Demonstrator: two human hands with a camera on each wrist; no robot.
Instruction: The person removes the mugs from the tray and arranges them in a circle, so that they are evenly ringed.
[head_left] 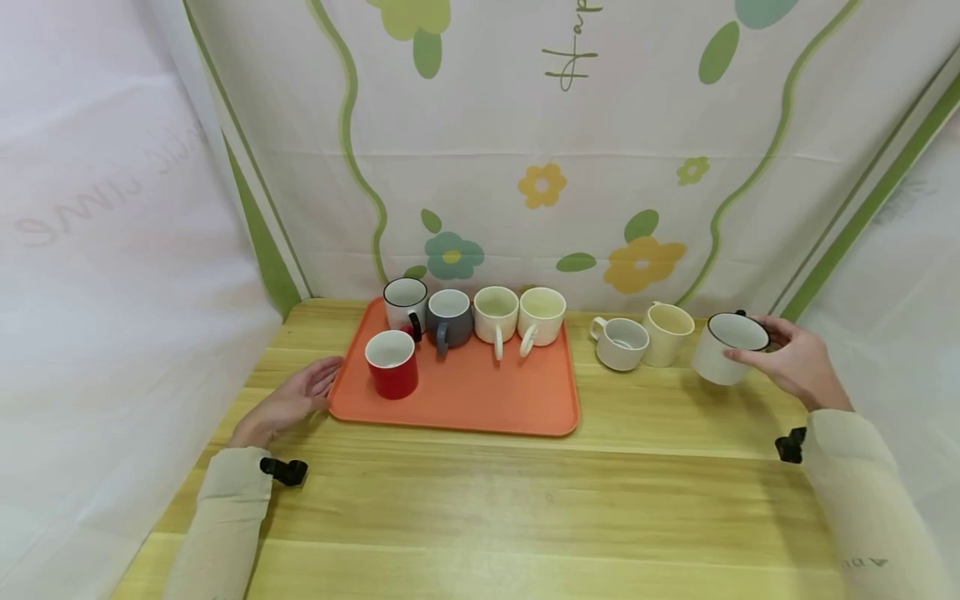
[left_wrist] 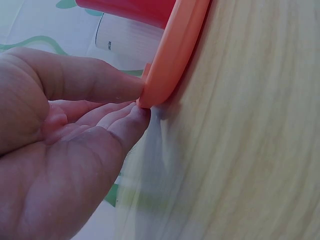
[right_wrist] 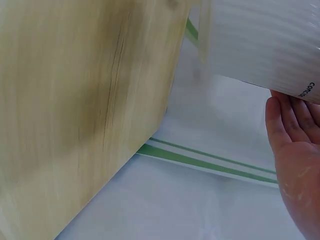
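white mug (head_left: 718,357) in right hand (head_left: 801,364) bears partly hidden lettering (right_wrist: 306,90), "conc".

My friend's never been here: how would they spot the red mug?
Find the orange tray on the wooden table. Near its left end, in front of a row of four mugs, stands the red mug. Unlike its pale or grey-blue neighbours, it's red.

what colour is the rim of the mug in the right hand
Black, on a white-bodied mug; the head view shows it best.
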